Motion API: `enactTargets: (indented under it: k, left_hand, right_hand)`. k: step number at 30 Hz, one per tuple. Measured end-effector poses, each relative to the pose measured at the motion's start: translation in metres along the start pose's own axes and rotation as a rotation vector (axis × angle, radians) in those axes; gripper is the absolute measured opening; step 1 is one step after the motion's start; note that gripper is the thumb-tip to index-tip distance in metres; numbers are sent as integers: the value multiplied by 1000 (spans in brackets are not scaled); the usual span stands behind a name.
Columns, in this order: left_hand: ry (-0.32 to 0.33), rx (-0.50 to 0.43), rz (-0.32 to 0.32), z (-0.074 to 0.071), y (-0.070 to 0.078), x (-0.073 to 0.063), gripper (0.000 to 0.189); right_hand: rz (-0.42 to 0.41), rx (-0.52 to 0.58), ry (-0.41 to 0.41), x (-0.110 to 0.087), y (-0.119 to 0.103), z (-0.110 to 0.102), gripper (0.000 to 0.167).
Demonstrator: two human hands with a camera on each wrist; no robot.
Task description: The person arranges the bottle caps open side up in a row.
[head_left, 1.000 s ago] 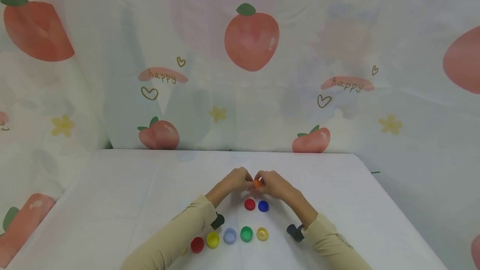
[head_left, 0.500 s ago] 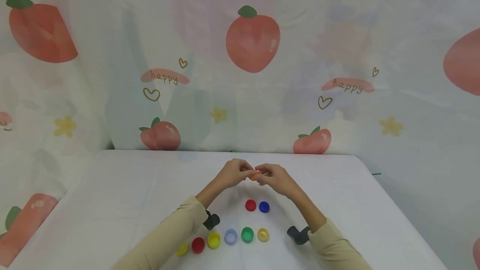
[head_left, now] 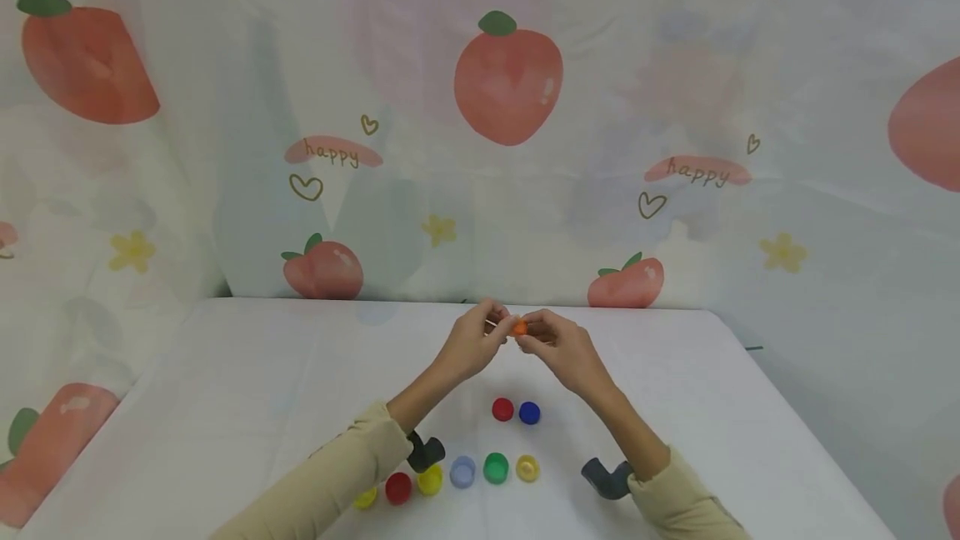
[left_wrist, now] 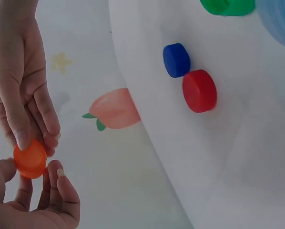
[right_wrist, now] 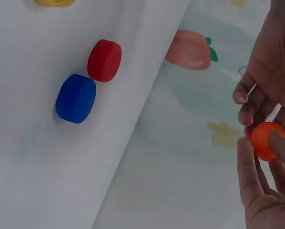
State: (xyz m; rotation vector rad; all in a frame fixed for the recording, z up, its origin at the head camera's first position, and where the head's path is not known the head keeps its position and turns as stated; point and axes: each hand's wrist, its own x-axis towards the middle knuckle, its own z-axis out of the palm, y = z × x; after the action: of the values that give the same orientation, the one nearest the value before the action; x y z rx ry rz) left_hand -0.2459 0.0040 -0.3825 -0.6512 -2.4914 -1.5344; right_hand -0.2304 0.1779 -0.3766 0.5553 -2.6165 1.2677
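Observation:
An orange bottle cap is held up above the far part of the table, between both hands. My right hand pinches it, thumb across its face in the right wrist view. From the other side my left hand grips its edge with thumb and fingers; the contact is partly hidden. Closer in on the cloth, a red cap sits beside a blue cap. Both also show in the left wrist view, the red cap touching or nearly touching the blue cap.
A row nearer me holds a yellow cap, a dark red cap, another yellow cap, a light blue cap, a green cap and a gold cap. The white table ends before a printed curtain.
Both hands have risen and moved farther away with the orange cap, which was low over the table a second ago. The caps on the cloth stay where they were.

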Motion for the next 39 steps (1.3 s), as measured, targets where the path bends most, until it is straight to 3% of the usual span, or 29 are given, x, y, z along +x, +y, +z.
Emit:
enactTargets:
  k: [4, 10, 19, 27, 34, 39]
  left_hand:
    - [-21, -6, 18, -2, 7, -4, 20]
    - [-40, -8, 49, -1, 12, -14, 19]
    - [-110, -17, 75, 7, 10, -32, 15]
    - [-316, -11, 106, 16, 7, -41, 20]
    - [-495, 70, 192, 25, 0, -46, 28]
    - [-633, 100, 176, 34, -4, -48, 38]
  right_hand:
    - [-61, -36, 33, -7, -1, -7, 26]
    - [-128, 3, 15, -17, 1, -13, 30]
    - [-88, -72, -55, -36, 6, -21, 38]
    - [-90, -143, -244, -52, 15, -28, 36]
    - [-24, -207, -348, -66, 21, -32, 34]
    - [-17, -250, -412, -73, 25, -29, 29]
